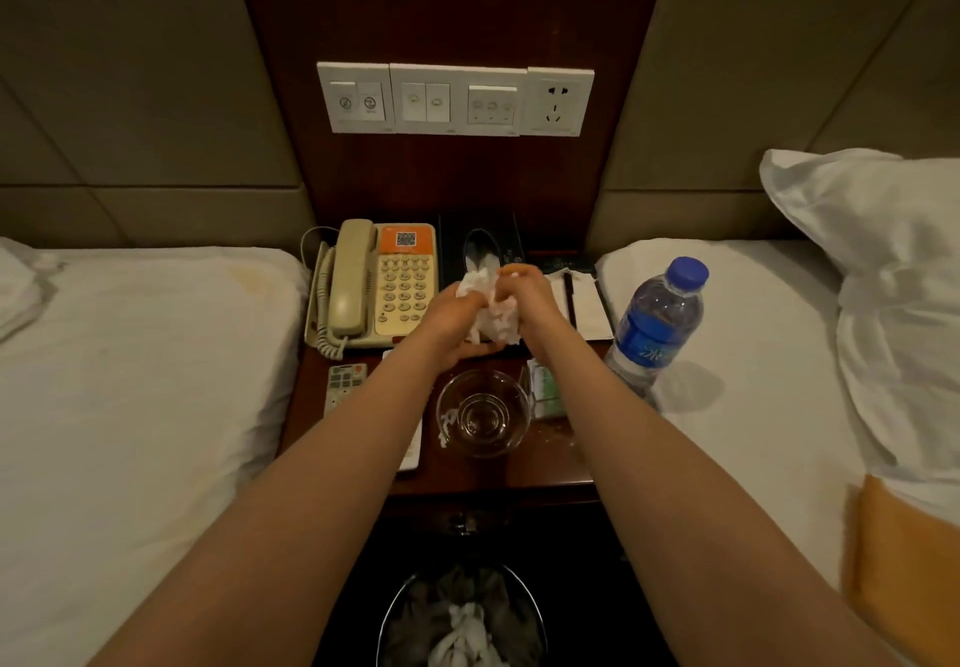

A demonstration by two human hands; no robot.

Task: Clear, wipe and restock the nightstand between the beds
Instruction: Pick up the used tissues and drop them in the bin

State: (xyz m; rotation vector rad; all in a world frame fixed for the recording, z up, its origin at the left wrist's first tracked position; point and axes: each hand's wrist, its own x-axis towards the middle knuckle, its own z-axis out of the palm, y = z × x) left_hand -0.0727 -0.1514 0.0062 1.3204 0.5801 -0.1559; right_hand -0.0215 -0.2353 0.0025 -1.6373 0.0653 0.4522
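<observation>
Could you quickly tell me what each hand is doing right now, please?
Left hand: grips the crumpled tissue.
Right hand: grips the same tissue.

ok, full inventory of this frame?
nightstand: 1, dark wood, centre
bed: 2, white, flanking it
telephone: 1, beige, nightstand back left
tissue box: 1, black, back centre
tissue wad: 1, white, above nightstand middle
glass: 1, clear, front centre
remote control: 1, white-grey, front left
notepad: 1, white, back right
water bottle: 1, blue cap, right bed
pillow: 1, white, right bed
switch panel: 1, white, above nightstand
waste bin: 1, black liner, below nightstand
left hand: 1, grips tissue wad
right hand: 1, grips tissue wad
</observation>
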